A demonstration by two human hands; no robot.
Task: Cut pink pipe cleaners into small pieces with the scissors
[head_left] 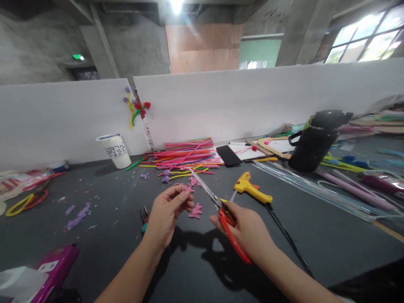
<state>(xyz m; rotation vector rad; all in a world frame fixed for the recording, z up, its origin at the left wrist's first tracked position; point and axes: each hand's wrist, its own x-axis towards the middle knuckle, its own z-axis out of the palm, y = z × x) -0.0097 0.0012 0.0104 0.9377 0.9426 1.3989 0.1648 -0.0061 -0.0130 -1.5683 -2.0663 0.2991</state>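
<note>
My left hand [168, 212] is closed in a pinch, with a short piece of pink pipe cleaner [190, 189] at its fingertips. Scissors [208, 191] with red and yellow handles are gripped in my right hand [248, 229]; their blades point up and left, close to the left fingertips. Under and beyond the fingers, a small pile of cut pink pipe cleaner pieces [196, 211] lies on the dark table [123, 256]. Pliers [144, 216] are partly hidden behind my left wrist. A yellow glue gun [252, 188] lies just beyond my right hand.
A bundle of coloured pipe cleaners [186, 155] lies along the back near a phone [228, 155]. A white cup [116, 152] stands left, a black jug [315, 141] right. Purple scraps [78, 216], yellow-and-red scissors [27, 203] and a purple power strip [58, 267] are at left.
</note>
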